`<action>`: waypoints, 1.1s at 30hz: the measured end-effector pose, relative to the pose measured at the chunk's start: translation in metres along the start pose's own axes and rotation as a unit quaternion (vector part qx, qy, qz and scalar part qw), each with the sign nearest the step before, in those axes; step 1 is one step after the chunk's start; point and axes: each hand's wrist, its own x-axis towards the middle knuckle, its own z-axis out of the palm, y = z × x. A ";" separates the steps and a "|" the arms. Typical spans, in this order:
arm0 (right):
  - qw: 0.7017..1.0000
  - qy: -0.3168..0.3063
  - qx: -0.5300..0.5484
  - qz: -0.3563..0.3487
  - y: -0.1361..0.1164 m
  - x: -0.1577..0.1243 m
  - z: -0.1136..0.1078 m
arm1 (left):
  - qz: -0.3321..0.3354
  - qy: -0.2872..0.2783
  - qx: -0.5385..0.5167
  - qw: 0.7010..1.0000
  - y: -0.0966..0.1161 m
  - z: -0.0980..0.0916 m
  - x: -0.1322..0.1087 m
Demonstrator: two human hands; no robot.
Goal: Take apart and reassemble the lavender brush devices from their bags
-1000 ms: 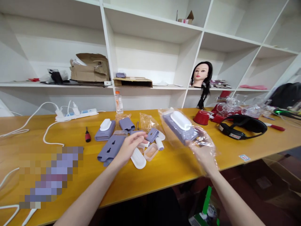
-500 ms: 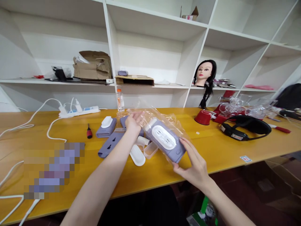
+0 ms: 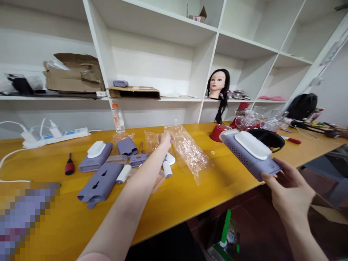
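Note:
My right hand [image 3: 292,188] grips a lavender plastic case [image 3: 241,157] by its near end, raised off the table at the right. A white oval brush-like piece [image 3: 254,144] sits on the case's upper face, and small holes dot its side. Over the middle of the table, my left hand [image 3: 165,139] has its fingers closed on the top edge of a see-through plastic bag [image 3: 190,154]. Below the left forearm lie white cylinders [image 3: 124,174], a translucent tray [image 3: 159,181] and a slotted lavender shell [image 3: 102,181].
Another lavender case with a white top [image 3: 95,156] stands at left, near a red screwdriver [image 3: 69,165] and a power strip [image 3: 73,136]. A bottle [image 3: 118,119] stands at the back. Red cups [image 3: 216,133] and a black headset [image 3: 274,139] lie to the right.
The lavender case has come out of the plastic bag and moved right in my right hand. The bag stays with my left hand, lying flatter on the table. The view has turned right.

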 end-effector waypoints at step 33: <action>0.825 -0.459 0.285 0.168 -0.054 -0.094 0.179 | 0.172 -0.031 -0.090 0.981 0.018 -0.164 -0.089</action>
